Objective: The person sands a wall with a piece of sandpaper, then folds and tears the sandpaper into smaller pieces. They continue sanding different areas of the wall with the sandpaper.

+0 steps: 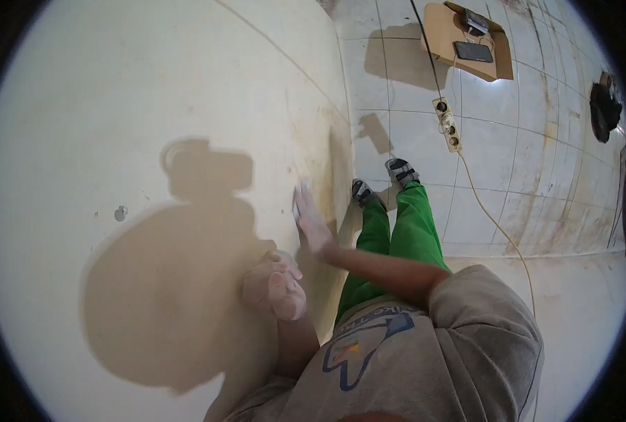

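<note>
My right hand (314, 224), dusted white, lies flat along the pale wall (207, 77). Under its fingers is a thin whitish flat piece (297, 205), pressed to the wall; it looks like sandpaper, but its kind is not clear. Lower and to the left, close to the wall, my left hand (276, 285) is also coated with white dust. Its fingers are curled in, and whatever may be inside them is hidden. A yellow-brown stained patch (322, 165) marks the wall just beyond my right hand.
My sandalled feet (401, 171) stand on white floor tiles (482, 165) beside the wall base. A power strip (447, 125) with a yellow cord (492, 218) lies to the right. Farther off is a cardboard box (443, 32) carrying a phone (473, 51). Dark shoes (603, 109) lie far right.
</note>
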Demonstrator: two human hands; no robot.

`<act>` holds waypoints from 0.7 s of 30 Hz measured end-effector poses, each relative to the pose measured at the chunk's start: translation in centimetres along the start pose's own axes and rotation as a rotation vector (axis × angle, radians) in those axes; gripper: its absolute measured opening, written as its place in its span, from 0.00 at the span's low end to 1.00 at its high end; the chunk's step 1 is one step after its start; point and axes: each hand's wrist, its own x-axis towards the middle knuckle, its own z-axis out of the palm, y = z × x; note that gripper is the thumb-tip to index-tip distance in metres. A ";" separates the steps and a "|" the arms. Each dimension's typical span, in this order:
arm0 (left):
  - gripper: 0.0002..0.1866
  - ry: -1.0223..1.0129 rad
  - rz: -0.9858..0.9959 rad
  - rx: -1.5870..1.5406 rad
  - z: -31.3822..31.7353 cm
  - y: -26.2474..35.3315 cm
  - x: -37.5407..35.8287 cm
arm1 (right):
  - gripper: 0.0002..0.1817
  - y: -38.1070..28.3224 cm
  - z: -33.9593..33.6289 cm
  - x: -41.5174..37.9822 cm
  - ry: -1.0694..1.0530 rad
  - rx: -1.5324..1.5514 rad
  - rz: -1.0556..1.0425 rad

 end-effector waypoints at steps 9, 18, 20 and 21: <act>0.10 -0.285 0.185 0.255 0.9 1.9 1.9 | 0.32 -6.5 -5.4 14.3 0.137 -0.336 -0.473; 0.04 -0.239 0.023 0.077 0.7 0.8 -0.2 | 0.40 -5.6 -4.7 12.5 0.022 -0.041 -0.437; 0.04 -0.270 -0.057 -0.023 0.2 0.8 0.0 | 0.40 -2.2 -2.1 5.7 0.025 -0.044 -0.309; 0.04 -0.252 -0.082 -0.025 0.6 1.0 0.0 | 0.40 -0.3 -0.9 3.1 0.020 -0.055 -0.231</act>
